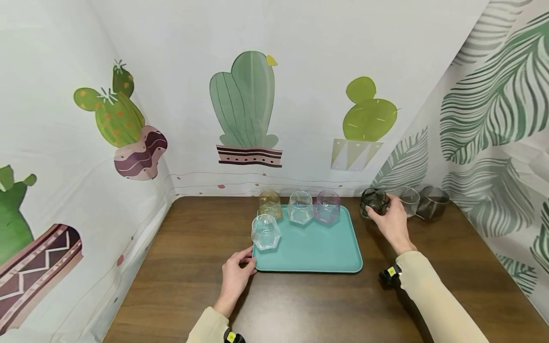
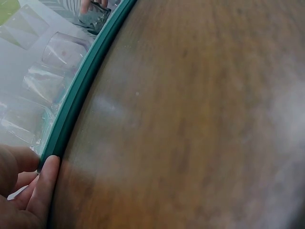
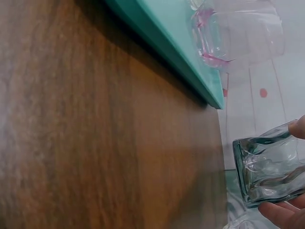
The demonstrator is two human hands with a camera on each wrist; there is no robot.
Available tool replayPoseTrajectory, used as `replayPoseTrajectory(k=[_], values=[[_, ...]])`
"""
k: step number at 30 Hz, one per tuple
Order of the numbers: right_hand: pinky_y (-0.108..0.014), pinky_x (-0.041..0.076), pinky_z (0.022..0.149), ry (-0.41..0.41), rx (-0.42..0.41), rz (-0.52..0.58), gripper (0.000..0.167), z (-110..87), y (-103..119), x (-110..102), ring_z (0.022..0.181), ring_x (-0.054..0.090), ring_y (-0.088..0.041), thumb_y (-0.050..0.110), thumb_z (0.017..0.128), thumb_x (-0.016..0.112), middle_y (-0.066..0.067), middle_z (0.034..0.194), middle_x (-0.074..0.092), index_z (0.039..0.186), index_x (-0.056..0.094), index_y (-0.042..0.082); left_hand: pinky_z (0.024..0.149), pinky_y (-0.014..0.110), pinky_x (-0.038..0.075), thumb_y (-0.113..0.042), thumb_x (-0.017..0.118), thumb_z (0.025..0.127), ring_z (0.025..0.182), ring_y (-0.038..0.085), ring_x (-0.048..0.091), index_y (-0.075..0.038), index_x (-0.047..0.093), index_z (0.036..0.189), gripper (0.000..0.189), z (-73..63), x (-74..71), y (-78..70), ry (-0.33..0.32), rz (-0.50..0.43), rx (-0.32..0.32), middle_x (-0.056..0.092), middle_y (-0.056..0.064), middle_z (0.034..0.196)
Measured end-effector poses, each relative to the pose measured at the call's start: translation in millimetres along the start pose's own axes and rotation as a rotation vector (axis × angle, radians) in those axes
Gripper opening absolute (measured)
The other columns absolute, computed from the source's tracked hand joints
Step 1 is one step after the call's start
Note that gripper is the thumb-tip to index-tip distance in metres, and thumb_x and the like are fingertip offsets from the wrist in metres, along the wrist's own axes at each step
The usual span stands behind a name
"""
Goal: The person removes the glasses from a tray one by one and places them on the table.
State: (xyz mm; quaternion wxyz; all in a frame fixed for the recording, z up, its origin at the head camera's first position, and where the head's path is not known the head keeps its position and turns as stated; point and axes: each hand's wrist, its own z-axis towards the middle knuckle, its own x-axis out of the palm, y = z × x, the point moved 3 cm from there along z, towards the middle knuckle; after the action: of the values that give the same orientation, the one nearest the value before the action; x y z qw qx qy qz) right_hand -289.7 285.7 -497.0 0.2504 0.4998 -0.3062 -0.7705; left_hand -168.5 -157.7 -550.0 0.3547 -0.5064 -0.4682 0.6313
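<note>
My left hand (image 1: 236, 275) grips the front left corner of a turquoise tray (image 1: 309, 250), thumb and fingers at its rim (image 2: 71, 114). On the tray, a clear faceted glass (image 1: 266, 233) stands at the left. An amber glass (image 1: 270, 204), another clear glass (image 1: 300, 207) and a pinkish-purple glass (image 1: 328, 207) line the back. Right of the tray, my right hand (image 1: 393, 224) holds a smoky grey wavy-sided glass (image 1: 374, 200) between thumb and fingers. The right wrist view shows this glass (image 3: 269, 167) close to the tray's corner.
Beyond my right hand stand a clear glass (image 1: 411, 202) and a dark grey glass (image 1: 433, 204) near the table's back edge. The brown wooden table (image 1: 326, 305) meets a white cloth backdrop (image 1: 309, 95) printed with cacti and leaves.
</note>
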Motion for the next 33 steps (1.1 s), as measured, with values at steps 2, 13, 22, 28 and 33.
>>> replayPoseTrajectory(k=[2,13,22,28,33], values=[[-0.067,0.045,0.104,0.003,0.000,-0.003,0.075,0.8,-0.9,2.3,0.122,0.049,-0.054,0.024,0.093,0.076,-0.039,0.132,0.049,0.146,0.040,-0.014,0.066,0.022,0.065,0.005,0.072,0.092,0.094,0.021,0.068,-0.001,0.074,0.126,0.035,-0.4,0.0,-0.3,0.001,-0.004,-0.007,0.071,0.015,0.107],[-0.071,0.041,0.108,0.054,0.061,-0.032,0.080,-3.4,-16.6,12.7,0.128,0.043,-0.059,0.029,0.095,0.074,-0.043,0.142,0.040,0.149,0.035,-0.016,0.065,0.022,0.065,0.006,0.072,0.091,0.091,0.019,0.069,0.001,0.075,0.124,0.034,-2.1,1.1,0.7,0.001,0.007,0.030,0.072,0.016,0.105],[-0.070,0.040,0.109,0.051,0.100,-0.048,0.084,-5.6,-15.3,11.4,0.128,0.040,-0.056,0.034,0.098,0.073,-0.041,0.146,0.031,0.153,0.031,-0.014,0.067,0.021,0.065,0.004,0.072,0.092,0.092,0.017,0.069,-0.001,0.074,0.126,0.035,0.9,-0.7,1.4,0.010,0.009,0.012,0.071,0.014,0.107],[-0.072,0.043,0.103,0.004,0.122,-0.023,0.079,-9.0,-11.6,10.2,0.122,0.044,-0.056,0.034,0.098,0.073,-0.038,0.140,0.036,0.149,0.032,-0.010,0.067,0.021,0.065,0.005,0.072,0.092,0.094,0.021,0.069,0.000,0.074,0.127,0.035,0.5,-0.9,0.7,0.013,0.004,0.021,0.071,0.015,0.107],[-0.073,0.043,0.101,-0.012,0.126,-0.046,0.079,-10.1,-12.6,8.0,0.117,0.045,-0.056,0.036,0.098,0.073,-0.038,0.138,0.037,0.148,0.034,-0.010,0.067,0.021,0.065,0.004,0.072,0.092,0.094,0.021,0.069,-0.001,0.074,0.127,0.035,-0.6,-0.8,0.9,0.015,0.013,0.024,0.071,0.015,0.107]])
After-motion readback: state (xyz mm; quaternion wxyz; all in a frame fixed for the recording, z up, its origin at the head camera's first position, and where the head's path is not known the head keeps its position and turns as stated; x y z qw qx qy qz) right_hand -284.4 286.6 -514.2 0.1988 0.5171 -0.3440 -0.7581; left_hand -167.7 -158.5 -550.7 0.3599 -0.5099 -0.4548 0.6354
